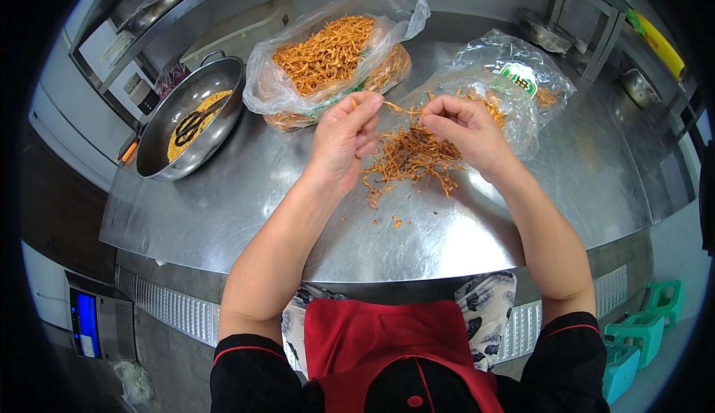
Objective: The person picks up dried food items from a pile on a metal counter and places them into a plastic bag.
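Between my two hands stretches a thin orange dried strand (397, 108), which looks like a dried mushroom or flower stem. My left hand (349, 133) pinches its left end, and my right hand (461, 128) pinches the other. Below them a loose pile of dried strands (416, 156) lies on the steel table (262, 212), with small crumbs (396, 222) in front. Behind my left hand stands an open clear plastic bag (260, 80) heaped with the same kind of strands (327, 52). Beside my right hand, an opened clear bag (522, 131) holds some strands.
At the left sits a steel wok (220, 128) with yellow granules (215, 99) and black-handled scissors (190, 128). A crumpled plastic bag with a printed label (519, 78) lies at the back right. Shelf posts (603, 47) rise behind it. Green plastic stools (637, 335) stand on the floor.
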A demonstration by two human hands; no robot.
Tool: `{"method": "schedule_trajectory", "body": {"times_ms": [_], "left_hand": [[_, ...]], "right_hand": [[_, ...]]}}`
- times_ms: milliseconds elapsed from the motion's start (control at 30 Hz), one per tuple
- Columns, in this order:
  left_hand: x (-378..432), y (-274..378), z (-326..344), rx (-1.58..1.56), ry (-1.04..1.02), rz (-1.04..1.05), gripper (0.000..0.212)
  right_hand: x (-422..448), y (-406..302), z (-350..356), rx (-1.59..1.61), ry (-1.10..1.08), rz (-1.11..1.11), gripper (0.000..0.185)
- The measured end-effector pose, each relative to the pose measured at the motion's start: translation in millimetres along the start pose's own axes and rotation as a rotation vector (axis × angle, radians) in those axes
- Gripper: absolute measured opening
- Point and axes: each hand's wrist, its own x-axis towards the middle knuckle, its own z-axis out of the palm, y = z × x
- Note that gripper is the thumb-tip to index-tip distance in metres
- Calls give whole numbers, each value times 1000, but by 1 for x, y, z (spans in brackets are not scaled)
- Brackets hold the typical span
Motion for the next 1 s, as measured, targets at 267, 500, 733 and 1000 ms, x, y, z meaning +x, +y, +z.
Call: {"method": "schedule_trajectory", "body": {"times_ms": [267,500,733,1000], "left_hand": [[-11,4,12,918,-4,543,8],[-17,-3,20,1297,-90,754,9],[-16,-2,18,1190,-131,594,10],[-9,-6,9,285,-200,-59,18]], "right_hand": [[-3,-5,0,-368,-12,-195,12],[-6,-7,3,-482,-42,-281,9],[-8,-12,12,-584,3,-432,9],[-7,-17,17,-756,82,-680,7]]}}
